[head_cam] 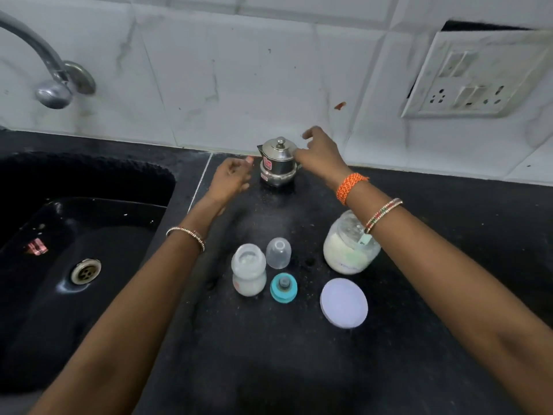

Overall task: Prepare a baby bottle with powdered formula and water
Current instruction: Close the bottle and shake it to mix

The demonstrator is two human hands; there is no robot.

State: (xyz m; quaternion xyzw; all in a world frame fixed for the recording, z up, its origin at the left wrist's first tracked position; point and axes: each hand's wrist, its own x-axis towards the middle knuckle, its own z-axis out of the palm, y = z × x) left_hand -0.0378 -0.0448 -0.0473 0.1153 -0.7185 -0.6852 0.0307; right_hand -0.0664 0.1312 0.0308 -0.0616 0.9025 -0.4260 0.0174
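Observation:
A small steel kettle (276, 164) with its lid on stands at the back of the black counter (299, 354). My left hand (230, 181) hovers just left of it, fingers apart and empty. My right hand (320, 154) reaches its right side with fingertips touching near the lid's edge and the other fingers spread. Nearer me stands the open baby bottle (249, 274) with white powder inside. Beside it are its clear cap (278, 253) and the teal nipple ring (283, 288). The open formula jar (347, 253) holds a pale green scoop (366, 239), and its lavender lid (344, 303) lies flat in front.
A black sink (89, 235) with a steel drain (86, 271) lies to the left, with a tap (51, 73) above it. A tiled wall runs behind the counter, with a socket panel (475, 76) at the upper right.

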